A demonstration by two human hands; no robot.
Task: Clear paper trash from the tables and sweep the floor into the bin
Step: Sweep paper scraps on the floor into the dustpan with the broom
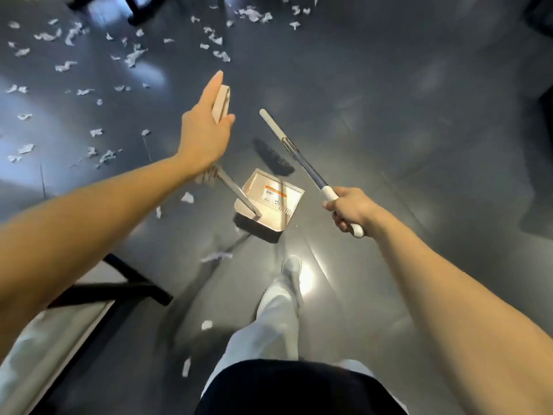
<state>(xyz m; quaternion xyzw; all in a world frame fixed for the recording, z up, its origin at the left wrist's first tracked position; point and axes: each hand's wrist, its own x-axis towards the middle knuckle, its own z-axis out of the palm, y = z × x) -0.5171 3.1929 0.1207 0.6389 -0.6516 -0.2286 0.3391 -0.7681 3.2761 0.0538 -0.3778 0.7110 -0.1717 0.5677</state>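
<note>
My left hand [203, 136] holds the beige grip of the dustpan handle [222, 103] between thumb and palm, with the fingers stretched out straight. The handle's metal pole runs down to the beige dustpan [270, 205], which sits on the floor with its open tray facing up. My right hand [348, 212] grips the white end of the broom pole [302, 164], which slants up and to the left. The broom's black bristles [273, 158] hang just over the dustpan's far edge. Torn white paper scraps [131, 56] lie scattered over the dark floor at the upper left.
A white table with black legs [125, 283] stands at the lower left. A few scraps [188, 198] lie near the dustpan and by my feet. My white-trousered leg and shoe [290, 266] step forward. Dark furniture legs [134, 10] stand at the top edge.
</note>
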